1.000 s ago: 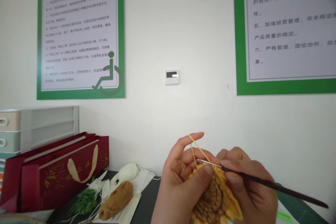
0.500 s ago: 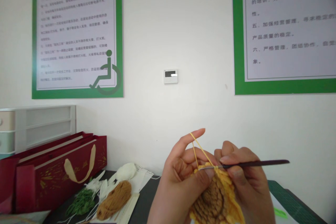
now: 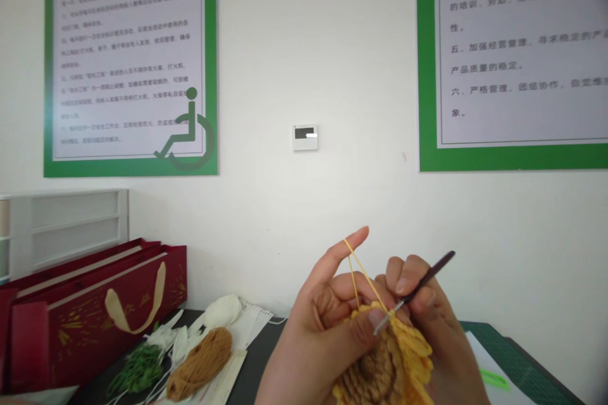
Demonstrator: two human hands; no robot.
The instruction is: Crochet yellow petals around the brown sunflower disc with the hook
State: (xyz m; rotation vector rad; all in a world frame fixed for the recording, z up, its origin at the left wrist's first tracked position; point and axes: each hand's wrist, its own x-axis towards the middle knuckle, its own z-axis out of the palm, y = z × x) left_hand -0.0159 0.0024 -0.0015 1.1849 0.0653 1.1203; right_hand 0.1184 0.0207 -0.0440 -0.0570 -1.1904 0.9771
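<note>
My left hand (image 3: 323, 323) pinches a round crocheted piece (image 3: 380, 370) of yellow and brown yarn, its lower part cut off by the frame's bottom edge. A thin yellow yarn strand (image 3: 363, 276) runs from the piece up over my raised left index finger. My right hand (image 3: 427, 316) grips a crochet hook (image 3: 420, 281) with a dark handle and a silver metal tip. That tip rests at the piece's yellow edge, near my left thumb.
On the dark table at left lie a brown yarn skein (image 3: 199, 364), green yarn (image 3: 137, 368) and a white yarn ball (image 3: 223, 311). A red gift bag (image 3: 95, 310) stands before a drawer unit (image 3: 66, 221). A green cutting mat (image 3: 517, 354) lies at right. Posters hang on the wall.
The hook's handle has swung from pointing right to pointing up and right. Both hands have shifted slightly left, and the whole scene has slid left in view.
</note>
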